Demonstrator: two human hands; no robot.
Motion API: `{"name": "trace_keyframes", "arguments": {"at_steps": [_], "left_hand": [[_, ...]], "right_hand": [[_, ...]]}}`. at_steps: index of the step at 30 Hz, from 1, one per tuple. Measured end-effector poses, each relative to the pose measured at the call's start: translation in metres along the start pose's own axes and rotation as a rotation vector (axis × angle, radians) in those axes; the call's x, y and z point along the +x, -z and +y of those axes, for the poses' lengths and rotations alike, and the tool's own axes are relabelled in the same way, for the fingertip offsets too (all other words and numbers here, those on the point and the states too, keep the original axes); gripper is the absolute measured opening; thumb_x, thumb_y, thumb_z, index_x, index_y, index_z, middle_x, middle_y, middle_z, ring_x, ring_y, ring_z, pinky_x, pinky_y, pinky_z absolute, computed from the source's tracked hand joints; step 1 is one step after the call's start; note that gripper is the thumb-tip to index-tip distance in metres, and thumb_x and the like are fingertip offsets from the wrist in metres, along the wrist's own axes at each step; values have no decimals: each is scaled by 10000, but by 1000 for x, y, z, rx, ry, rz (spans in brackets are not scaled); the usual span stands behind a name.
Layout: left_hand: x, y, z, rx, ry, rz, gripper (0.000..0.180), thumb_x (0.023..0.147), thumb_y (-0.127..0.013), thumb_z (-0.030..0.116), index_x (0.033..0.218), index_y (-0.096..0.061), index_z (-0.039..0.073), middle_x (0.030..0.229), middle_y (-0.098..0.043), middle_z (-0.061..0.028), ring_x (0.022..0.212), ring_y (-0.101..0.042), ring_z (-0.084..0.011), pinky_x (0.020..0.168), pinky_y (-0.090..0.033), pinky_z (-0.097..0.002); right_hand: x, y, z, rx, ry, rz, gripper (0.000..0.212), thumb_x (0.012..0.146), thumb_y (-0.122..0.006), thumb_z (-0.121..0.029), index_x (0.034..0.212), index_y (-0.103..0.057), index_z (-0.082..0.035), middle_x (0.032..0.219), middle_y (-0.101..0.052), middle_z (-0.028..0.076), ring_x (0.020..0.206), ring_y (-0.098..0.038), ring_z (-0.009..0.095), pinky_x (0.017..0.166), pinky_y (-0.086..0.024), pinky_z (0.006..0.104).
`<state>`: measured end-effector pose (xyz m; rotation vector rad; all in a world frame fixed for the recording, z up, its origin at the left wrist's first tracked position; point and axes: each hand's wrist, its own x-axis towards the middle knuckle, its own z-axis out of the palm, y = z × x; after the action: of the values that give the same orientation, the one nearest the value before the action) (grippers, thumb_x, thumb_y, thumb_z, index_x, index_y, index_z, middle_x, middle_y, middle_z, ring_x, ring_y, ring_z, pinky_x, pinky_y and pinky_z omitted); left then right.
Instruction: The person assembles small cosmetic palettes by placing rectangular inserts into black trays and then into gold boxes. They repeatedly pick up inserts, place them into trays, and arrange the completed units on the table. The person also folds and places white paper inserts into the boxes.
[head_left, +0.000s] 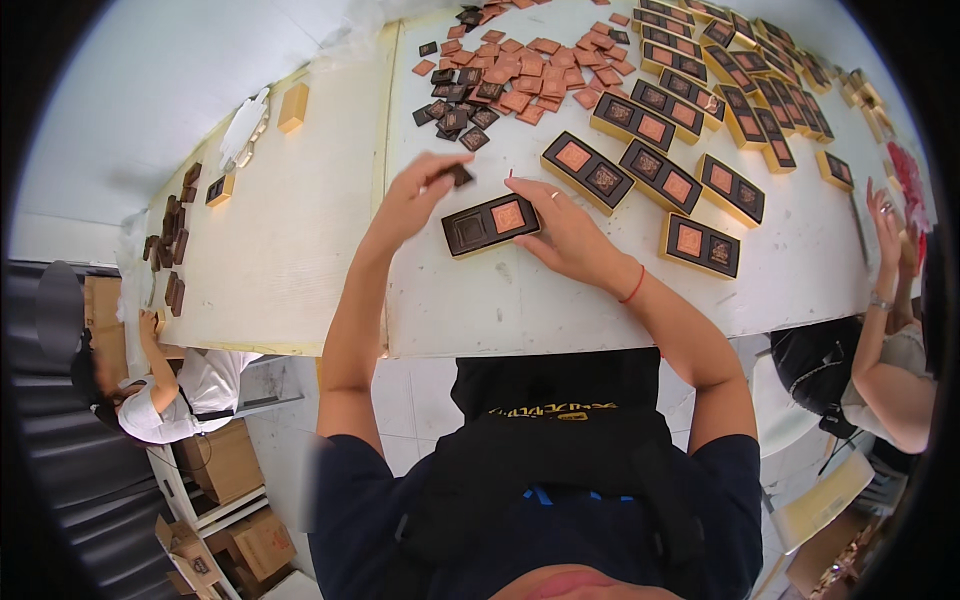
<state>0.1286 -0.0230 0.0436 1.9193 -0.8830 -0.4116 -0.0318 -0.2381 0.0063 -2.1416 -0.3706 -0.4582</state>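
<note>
My left hand (412, 200) pinches a dark brown square piece (458, 175), slightly blurred, just above the far left corner of a small gold-sided box (492, 222). That box has a dark two-compartment insert. An embossed pinkish-orange square piece (507, 217) lies in its right compartment; the left one shows its bare dark bottom. Around the box's right end my right hand (565, 225) is closed, fingers at the far edge and thumb at the near side, steadying it on the table. Beyond my hands lies a loose pile of pinkish-orange squares (530, 80), with dark squares (455, 115) along its left side.
Filled two-piece boxes (702, 245) stand to the right, with many more in rows farther back. At the left are a gold box (293, 107), a white scalloped object (245, 128) and dark brown pieces (175, 240). One person (165, 390) sits left, another (890, 350) right.
</note>
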Motion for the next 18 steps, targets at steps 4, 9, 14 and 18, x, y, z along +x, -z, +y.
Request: {"name": "trace_keyframes", "arguments": {"at_steps": [4,9,14,18], "left_hand": [[-39,-7,16,124,18,-144,354,902,-620,11,1252,-647,59,1033,-623,-92,973,-580,-194,856,-481,-308],[-57,-25,20,374,-177,164,255,892,-665,82,1147,-666,71,1145,-623,-117,1077,-583,-287,930,-476,-383],[-98,-46,10,762,-268,61,530,893,-708,236,1368,-554,58,1494,-489,-114,1388,-433,-342,1137,-348,-465],[-101,-47,10,768,-304,-1,629,896,-713,300,1435,-494,63,1510,-480,-104,1431,-390,-311,1180,-295,-489]], "right_hand": [[0,-2,-2,-8,-18,-29,689,843,-736,-70,1453,-416,-83,1361,-525,200,1232,-528,385,1013,-478,422],[2,0,-2,25,-71,-77,688,829,-752,-91,1446,-448,-104,1399,-510,179,1285,-496,382,1050,-452,420],[3,-5,-11,-285,125,-72,755,802,-783,-167,1478,-448,-182,1489,-458,134,1395,-399,370,1144,-328,520],[-5,-20,-29,-441,145,-155,705,823,-768,-249,1465,-480,-196,1501,-452,104,1380,-413,348,1164,-256,558]]}}
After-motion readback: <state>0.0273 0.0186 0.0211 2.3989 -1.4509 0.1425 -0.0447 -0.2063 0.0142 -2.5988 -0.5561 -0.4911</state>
